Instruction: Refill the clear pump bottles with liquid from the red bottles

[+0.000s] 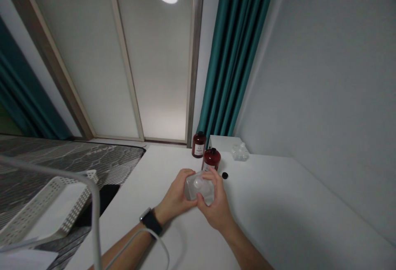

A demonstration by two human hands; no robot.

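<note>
A clear, square-sided bottle (191, 188) with a round, pale top is held over the white table (266, 212). My left hand (177, 193) wraps round its left side, with a dark-banded watch on the wrist. From the right, my right hand (218, 204) curls its thumb and fingers about the bottle near its top; whether they grip a cap there I cannot tell. Just beyond my hands stands a dark red bottle (211, 157) with an open-looking neck, its lower part hidden by my fingers. A small black cap (225, 175) lies to its right.
Farther back stand another dark red bottle (198, 144) with a label, a white box (225, 143) and a second clear bottle (240, 153). A white perforated basket (66, 220) is at the left. A pale cable (96, 220) crosses the left foreground. A wall borders the table's right.
</note>
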